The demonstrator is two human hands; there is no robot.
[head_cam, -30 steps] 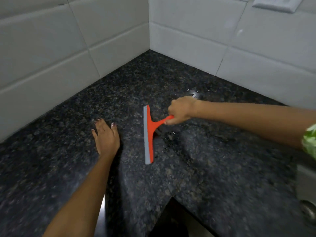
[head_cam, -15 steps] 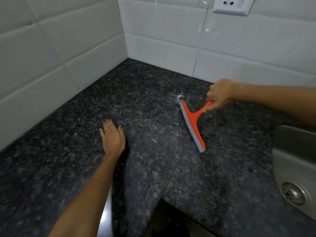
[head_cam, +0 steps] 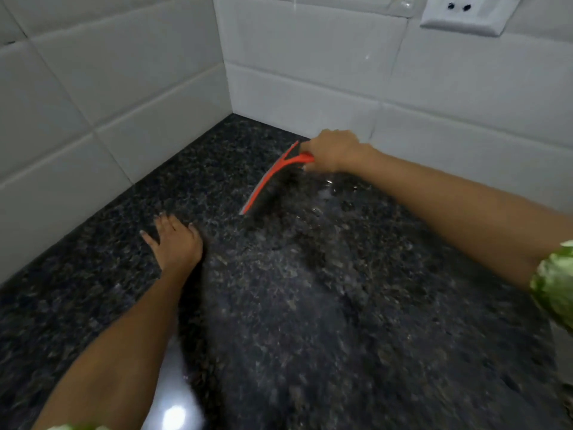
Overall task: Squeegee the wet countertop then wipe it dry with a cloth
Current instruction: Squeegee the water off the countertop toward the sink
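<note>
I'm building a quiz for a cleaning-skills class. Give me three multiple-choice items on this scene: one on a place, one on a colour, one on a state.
1. Where is the squeegee?
A. By the back wall
B. At the counter's front edge
C. In a sink

2. What colour is the squeegee's frame?
A. Blue
B. Orange-red
C. White

3. What is the left hand doing?
A. Holding a cloth
B. Resting flat and open on the countertop
C. Gripping the squeegee

Answers:
1 A: the squeegee sits close under the white tile wall.
2 B: its frame shows orange-red against the dark countertop.
3 B: the left hand lies spread, while the right hand holds the handle.
</note>
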